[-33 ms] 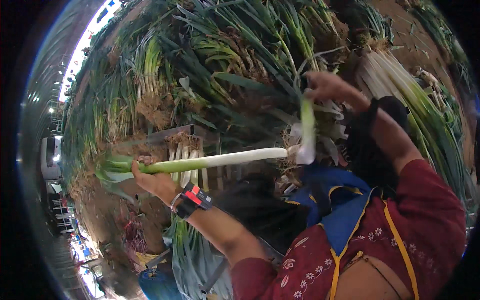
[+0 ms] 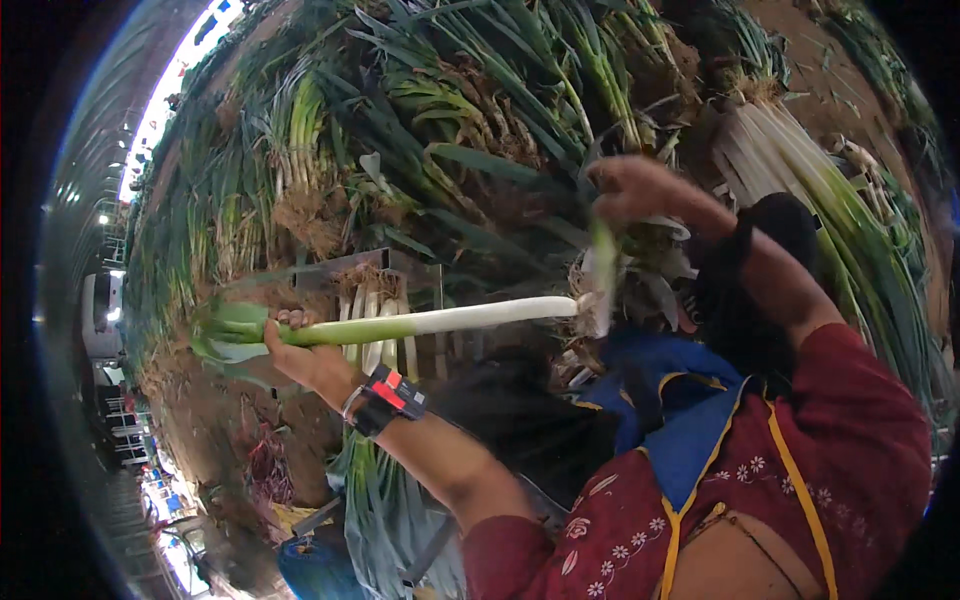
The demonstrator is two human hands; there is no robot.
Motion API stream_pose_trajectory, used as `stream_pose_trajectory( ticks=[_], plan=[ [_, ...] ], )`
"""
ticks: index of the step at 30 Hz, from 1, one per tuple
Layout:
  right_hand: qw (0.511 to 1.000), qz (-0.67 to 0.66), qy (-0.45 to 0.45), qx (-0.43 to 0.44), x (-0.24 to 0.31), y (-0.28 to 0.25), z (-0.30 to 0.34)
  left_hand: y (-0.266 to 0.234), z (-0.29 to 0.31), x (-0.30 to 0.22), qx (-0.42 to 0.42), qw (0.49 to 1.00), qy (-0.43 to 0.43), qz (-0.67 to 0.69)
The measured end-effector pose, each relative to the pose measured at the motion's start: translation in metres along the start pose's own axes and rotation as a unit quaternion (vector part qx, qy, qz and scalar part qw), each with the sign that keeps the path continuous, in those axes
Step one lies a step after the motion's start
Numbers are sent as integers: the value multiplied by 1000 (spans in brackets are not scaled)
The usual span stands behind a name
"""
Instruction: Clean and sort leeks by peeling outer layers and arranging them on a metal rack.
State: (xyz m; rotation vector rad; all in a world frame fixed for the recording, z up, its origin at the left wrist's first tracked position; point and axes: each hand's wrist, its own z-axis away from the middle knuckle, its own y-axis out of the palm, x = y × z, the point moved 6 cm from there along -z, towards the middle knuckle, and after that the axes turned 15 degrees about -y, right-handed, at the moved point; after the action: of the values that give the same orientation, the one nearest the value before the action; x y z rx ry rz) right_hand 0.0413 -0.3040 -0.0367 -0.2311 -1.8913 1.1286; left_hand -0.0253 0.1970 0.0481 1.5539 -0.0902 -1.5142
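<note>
My left hand [image 2: 312, 365] is wrapped round the green upper stem of a leek [image 2: 470, 315], which lies level across the view with its white end and roots to the right. Dark green leaves [image 2: 232, 332] stick out past that hand on the left. Up and to the right, my right hand [image 2: 640, 190] is closed on a loose outer leek leaf [image 2: 603, 255]. This pale green strip hangs down from the fingers to the leek's root end and is smeared by motion. Whether it is still joined there I cannot tell.
Heaps of untrimmed leeks [image 2: 470, 90] cover the ground ahead. Several cleaned leeks [image 2: 375, 325] lie in a metal frame [image 2: 340, 268] behind the held one. A pile of long leeks [image 2: 800, 190] is at the right, and peeled scraps [image 2: 650, 275] lie below my right hand.
My right hand has shifted slightly left and down, and the leaf strip has swung left with it. My left hand and the leek have hardly moved.
</note>
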Motion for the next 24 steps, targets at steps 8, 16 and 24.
stream_pose_trajectory(
  ticks=[8,16,24],
  plan=[
    [985,-69,-148,57,151,79,-14,13,5,9,-23,1000,-1,-17],
    [976,32,-155,-149,140,77,-7,5,17,14,-189,980,0,-59],
    [942,70,-246,-217,153,57,-16,3,9,19,-133,990,-36,19]
  ],
)
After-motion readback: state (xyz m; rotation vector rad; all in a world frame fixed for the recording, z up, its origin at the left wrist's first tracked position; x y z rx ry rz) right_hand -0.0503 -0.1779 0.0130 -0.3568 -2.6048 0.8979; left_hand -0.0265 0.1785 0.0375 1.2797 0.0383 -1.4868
